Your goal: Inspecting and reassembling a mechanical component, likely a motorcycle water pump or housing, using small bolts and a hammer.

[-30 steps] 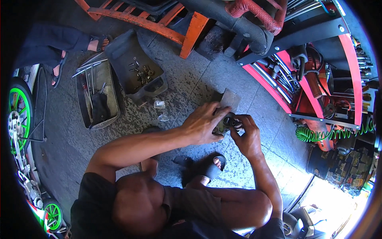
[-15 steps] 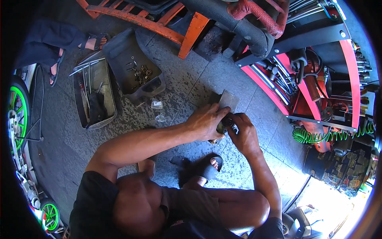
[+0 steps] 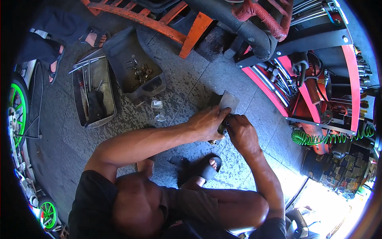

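Observation:
Above the floor, between my knees and the parts tray, my left hand (image 3: 206,122) is closed round a metal part (image 3: 229,100) with a flat grey face. Its lower end is dark and mostly hidden by my fingers; a small brassy bit shows under the palm. My right hand (image 3: 242,133) meets the part from the right, thumb and fingers pinched together at its dark end. Whatever lies between those fingertips is hidden. Left of my hands, a small clear packet (image 3: 156,104) with a white label lies on the floor.
A black tray (image 3: 157,85) holds loose bolts and small metal parts. Beside it, a grey tray (image 3: 113,107) contains long tools and a dark cloth-like item. A red tool rack (image 3: 350,79) stands right, an orange stand (image 3: 195,36) ahead. Another person's sandalled feet (image 3: 95,38) are far left.
My right hand has rolled over the end of the part, its fingers now bunched closer together. The left hand keeps its grip in nearly the same place.

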Motion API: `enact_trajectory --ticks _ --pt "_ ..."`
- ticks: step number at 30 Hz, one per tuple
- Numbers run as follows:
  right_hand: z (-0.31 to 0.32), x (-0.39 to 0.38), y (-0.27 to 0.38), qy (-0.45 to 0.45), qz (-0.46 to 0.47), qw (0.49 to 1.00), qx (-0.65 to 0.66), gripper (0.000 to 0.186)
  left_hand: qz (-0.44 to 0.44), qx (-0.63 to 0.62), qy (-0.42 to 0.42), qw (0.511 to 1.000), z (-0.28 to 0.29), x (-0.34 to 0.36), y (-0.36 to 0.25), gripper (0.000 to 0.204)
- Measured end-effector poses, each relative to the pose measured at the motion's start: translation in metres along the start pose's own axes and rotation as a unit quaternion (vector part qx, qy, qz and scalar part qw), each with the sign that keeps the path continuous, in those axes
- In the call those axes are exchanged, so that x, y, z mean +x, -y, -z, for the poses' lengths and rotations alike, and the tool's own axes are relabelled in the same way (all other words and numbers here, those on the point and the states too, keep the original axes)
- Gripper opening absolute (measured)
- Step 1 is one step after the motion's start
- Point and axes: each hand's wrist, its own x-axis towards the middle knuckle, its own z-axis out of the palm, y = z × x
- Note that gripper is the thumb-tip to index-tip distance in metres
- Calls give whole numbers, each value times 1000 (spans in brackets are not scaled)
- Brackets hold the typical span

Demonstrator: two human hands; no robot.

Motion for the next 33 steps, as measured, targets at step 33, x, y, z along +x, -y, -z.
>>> enact_trajectory --ticks 33 --pt "-19 -9 -45 1 -367 757 540 57 12 -21 33 999 -4 5 2 91"
